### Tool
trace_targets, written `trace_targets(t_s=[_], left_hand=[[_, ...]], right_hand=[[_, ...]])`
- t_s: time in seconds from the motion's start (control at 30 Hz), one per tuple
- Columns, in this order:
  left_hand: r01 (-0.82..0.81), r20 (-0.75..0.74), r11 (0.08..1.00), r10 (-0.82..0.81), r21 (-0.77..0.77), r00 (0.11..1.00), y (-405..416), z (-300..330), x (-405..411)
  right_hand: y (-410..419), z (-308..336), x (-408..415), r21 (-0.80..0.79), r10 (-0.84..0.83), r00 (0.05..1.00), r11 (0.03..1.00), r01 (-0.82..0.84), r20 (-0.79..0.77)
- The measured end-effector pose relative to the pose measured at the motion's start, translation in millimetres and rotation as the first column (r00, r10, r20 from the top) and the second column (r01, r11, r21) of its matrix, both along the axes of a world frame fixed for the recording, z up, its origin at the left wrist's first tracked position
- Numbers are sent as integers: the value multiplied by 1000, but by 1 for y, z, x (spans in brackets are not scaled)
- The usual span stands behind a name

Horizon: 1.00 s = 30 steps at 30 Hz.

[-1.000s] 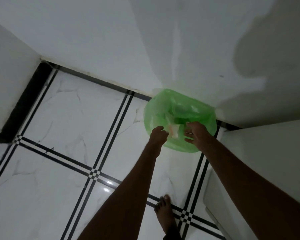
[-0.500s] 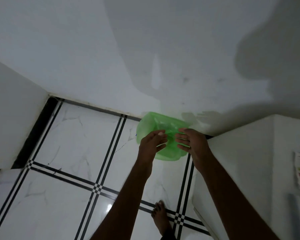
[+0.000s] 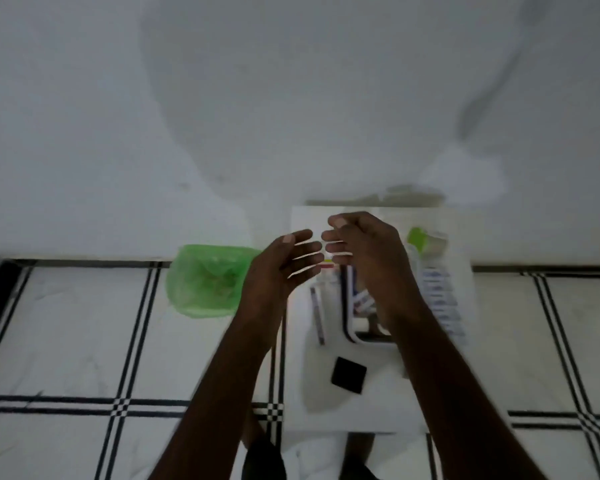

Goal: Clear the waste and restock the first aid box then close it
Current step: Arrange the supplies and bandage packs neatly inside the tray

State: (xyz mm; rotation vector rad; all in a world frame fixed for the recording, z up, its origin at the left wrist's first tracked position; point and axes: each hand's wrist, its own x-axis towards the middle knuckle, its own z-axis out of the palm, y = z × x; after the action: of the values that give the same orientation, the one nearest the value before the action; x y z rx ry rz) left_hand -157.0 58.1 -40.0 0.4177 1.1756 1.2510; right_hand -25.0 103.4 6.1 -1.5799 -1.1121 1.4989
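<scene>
Fingers (image 3: 300, 252) blurred; right hand (image 3: 368, 251) hides box (image 3: 361, 336).

Both hands, left (image 3: 278, 271) and right (image 3: 368, 251), are being drawn empty from the green bag (image 3: 205, 282) to above the surface (image 3: 326, 407).

Green waste bag (image 3: 207, 284) on floor; first aid box (image 3: 352, 320) open, on table.

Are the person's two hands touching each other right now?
Apart. The head view shows a thin strip of bright table between the fingertips of the left hand and the right hand, both open and empty.
</scene>
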Motion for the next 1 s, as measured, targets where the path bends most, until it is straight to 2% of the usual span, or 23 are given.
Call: trace_targets(t_s=[0.2, 0.3, 0.43, 0.5, 0.57, 0.63, 0.7, 0.77, 0.87, 0.93, 1.0], left_hand=[[221, -90, 972, -227, -75, 970, 3, -8, 114], [246, -123, 958, -264, -149, 957, 5, -17, 141], [257, -205, 946, -296, -199, 933, 2, -29, 154], [267, -251, 940, -316, -210, 915, -2, -35, 156], [266, -282, 941, -318, -206, 905, -8, -40, 155], [263, -302, 945, -312, -192, 901, -13, -45, 153], [259, -315, 948, -306, -185, 898, -17, -48, 149], [248, -329, 953, -293, -172, 898, -19, -50, 145], [214, -364, 965, -255, -149, 896, -22, -51, 135], [193, -380, 972, -231, -136, 896, -26, -51, 129], [180, -407, 976, -214, -121, 888, -31, -52, 122]], right_hand=[[-13, -10, 128, -3, -100, 989, 995, 101, 108], [-18, -35, 167, -29, -114, 976, 992, 122, 185], [-26, -78, 196, -44, -83, 926, 993, 107, 369], [-39, -99, 202, -42, 17, 861, 999, 5, 508], [-56, -122, 202, -70, 188, 775, 981, -183, 604], [-74, -139, 195, -146, 398, 630, 899, -413, 667], [-90, -154, 186, -203, 485, 471, 823, -530, 737], [-102, -165, 178, -208, 462, 382, 812, -546, 800], [-109, -176, 175, -89, 301, 328, 843, -530, 896], [-107, -173, 178, -34, 233, 324, 854, -518, 917], [-102, -161, 184, -2, 195, 361, 882, -471, 912]])
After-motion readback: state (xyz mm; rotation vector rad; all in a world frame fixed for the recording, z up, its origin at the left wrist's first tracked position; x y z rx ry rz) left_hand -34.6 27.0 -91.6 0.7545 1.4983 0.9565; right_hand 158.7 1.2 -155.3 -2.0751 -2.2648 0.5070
